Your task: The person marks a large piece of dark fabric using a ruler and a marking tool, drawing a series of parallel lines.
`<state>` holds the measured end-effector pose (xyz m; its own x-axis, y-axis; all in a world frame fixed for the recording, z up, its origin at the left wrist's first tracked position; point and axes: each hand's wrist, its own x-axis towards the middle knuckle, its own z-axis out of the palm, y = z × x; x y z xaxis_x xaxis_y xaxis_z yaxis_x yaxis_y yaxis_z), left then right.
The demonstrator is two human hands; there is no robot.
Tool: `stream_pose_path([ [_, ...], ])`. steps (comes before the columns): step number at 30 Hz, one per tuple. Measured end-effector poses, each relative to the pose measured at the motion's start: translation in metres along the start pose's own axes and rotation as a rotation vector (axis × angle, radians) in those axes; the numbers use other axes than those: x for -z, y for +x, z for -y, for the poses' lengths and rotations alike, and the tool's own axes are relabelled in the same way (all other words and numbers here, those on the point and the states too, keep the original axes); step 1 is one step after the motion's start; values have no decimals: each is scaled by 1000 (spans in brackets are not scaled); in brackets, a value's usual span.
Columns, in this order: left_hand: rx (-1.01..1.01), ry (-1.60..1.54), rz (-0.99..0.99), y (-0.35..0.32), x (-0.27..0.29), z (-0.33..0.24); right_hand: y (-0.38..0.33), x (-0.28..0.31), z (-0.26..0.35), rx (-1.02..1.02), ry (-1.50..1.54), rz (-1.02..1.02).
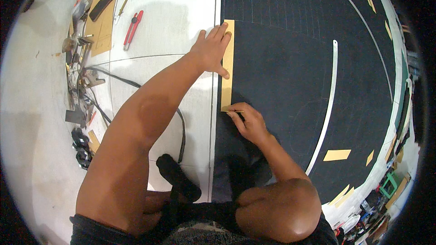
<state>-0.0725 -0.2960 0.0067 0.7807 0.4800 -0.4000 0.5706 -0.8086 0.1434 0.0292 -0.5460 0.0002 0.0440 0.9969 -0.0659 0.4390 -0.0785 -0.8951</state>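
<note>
Left hand: your left hand (211,50) lies flat and open, fingers stretched out, pressing down on the top part of the long tan strip (227,66). It grips nothing; it only pushes down.
Right hand: your right hand (247,122) is curled, with its fingertips pinched on a thin marking tool (235,111) at the bottom end of the strip. The tool is too small to tell what kind it is.
Tan strip: it lies straight up and down on the left edge of the big black cloth (290,77), right beside the pale floor (168,22).
Black cloth: it is spread flat on the floor, with faint lines drawn on it. A long thin white ruler (328,109) lies on it, well apart from your hands.
Small tan pieces: a few lie on the cloth at the right; one (337,155) is near the ruler's lower end.
Floor at left: red-handled pliers (132,29), a brown board (102,20) and a black cord (181,131).
</note>
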Motion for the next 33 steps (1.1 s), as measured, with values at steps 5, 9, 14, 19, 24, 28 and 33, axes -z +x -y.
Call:
stream_pose_path([
  [5,15,-8,26,1,5,-1,-3,1,-3,23,-70,12],
  [9,5,-20,13,-1,2,1,-7,-5,-8,99,-125,5],
  [14,-7,-55,10,-1,1,2,-8,-8,-15,90,-89,9],
  [19,-10,-52,13,1,3,2,-10,-9,-19,61,-116,1],
  [24,-5,-47,0,2,1,3,-8,-10,-20,179,-106,-3],
  [28,8,-38,4,2,0,3,-12,-1,-11,79,-45,-117],
  [33,-17,-77,-145,6,-14,19,-51,75,-21,-229,-51,-553],
])
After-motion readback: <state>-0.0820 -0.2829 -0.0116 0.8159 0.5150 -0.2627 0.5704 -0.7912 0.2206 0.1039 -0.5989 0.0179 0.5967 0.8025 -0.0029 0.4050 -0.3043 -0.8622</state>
